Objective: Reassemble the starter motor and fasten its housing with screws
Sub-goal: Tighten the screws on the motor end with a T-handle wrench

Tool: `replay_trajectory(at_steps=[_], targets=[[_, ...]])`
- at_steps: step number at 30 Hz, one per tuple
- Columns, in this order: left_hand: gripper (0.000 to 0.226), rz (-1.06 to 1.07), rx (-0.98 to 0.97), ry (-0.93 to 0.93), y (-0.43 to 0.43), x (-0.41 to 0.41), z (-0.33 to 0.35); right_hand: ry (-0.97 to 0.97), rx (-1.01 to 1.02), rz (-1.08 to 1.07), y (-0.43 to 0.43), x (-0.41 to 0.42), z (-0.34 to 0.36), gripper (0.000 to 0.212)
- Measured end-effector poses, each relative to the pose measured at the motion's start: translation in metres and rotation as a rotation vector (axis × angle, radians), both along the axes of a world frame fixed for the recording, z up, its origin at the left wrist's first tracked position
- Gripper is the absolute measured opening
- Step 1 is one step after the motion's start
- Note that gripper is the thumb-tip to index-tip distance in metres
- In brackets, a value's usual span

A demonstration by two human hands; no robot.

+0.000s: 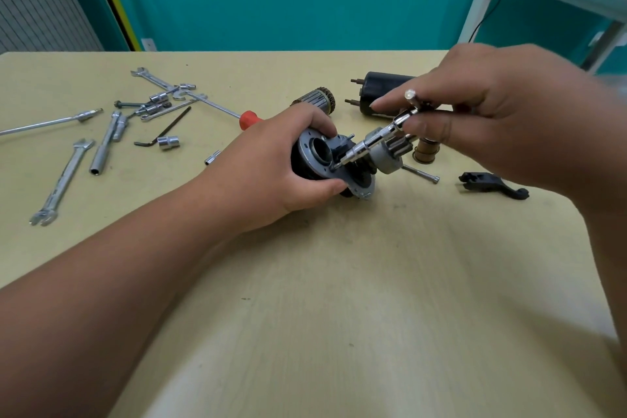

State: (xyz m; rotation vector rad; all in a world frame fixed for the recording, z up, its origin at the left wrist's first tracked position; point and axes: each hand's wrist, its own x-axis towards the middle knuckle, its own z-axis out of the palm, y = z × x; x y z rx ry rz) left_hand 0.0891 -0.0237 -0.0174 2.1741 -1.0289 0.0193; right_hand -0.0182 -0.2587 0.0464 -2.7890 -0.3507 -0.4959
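2 hands share 1 fastening step: the left hand (pixel 271 166) clasps the motor housing (pixel 360 187) near the middle of the worktop (pixel 339 299). The right hand (pixel 502 105) pinches a slim driver (pixel 380 137) in its fingers (pixel 390 100), tip on a flange screw (pixel 334 165) at 5 o'clock of the bore (pixel 320 146). The next move likely calls for turning the driver while keeping it square.

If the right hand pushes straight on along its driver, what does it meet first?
The motor housing, gripped by the left hand; the driver tip seems at a screw on its rim, though depth is unclear.
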Motion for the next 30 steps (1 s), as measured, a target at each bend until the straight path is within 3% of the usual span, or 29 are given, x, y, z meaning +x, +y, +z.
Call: replay_trajectory(at_steps=[7,14,18,24,30], targets=[[0.049,0.007,-0.001,0.021,-0.002,0.0,0.002,-0.094,-0.054,0.141,0.007,-0.003,0.002,0.031],[0.049,0.019,-0.011,0.051,-0.002,0.0,0.003,-0.067,-0.066,0.013,0.01,-0.003,0.001,0.036],[0.049,0.032,-0.01,0.054,-0.002,0.0,0.002,-0.035,0.071,-0.059,0.018,-0.003,-0.002,0.037],[0.051,0.056,0.003,0.043,-0.003,-0.001,0.0,-0.014,0.245,-0.073,0.032,-0.001,-0.009,0.065],[0.052,0.104,0.001,0.075,-0.005,-0.002,0.0,0.021,0.587,-0.119,0.029,0.006,-0.016,0.056]])
